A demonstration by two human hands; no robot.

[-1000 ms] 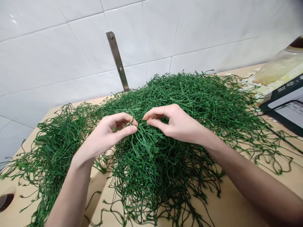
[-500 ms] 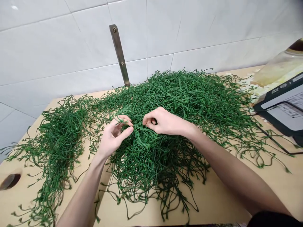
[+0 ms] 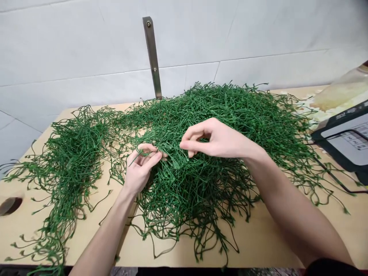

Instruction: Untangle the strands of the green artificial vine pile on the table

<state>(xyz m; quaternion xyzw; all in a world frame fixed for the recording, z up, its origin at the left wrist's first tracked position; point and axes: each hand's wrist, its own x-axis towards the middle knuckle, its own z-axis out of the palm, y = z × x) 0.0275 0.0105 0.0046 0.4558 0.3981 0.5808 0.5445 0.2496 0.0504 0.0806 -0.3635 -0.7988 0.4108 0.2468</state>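
Note:
A large tangled heap of thin green artificial plant stems (image 3: 198, 184), many with small forked tips, spreads over the middle of the wooden table. At its near left part, my left hand (image 3: 139, 168) has thumb and fingers closed on a few of the stems, some lying across its fingers. Just right of it, my right hand (image 3: 217, 138) hovers over the heap, thumb pressed to the fingers in a pinch. Whether a stem is between those fingertips cannot be made out.
A second, looser pile of stems (image 3: 71, 161) runs down the left of the table (image 3: 270, 241). A metal bracket (image 3: 153, 57) is fixed to the tiled wall behind. On the right stand a dark-framed device (image 3: 345, 142) with a cord and a clear container (image 3: 339, 90). A dark round spot (image 3: 10, 206) lies far left.
My right hand has moved up and right, away from my left hand. The left fingers have closed more around the stems. The camera view has shifted slightly.

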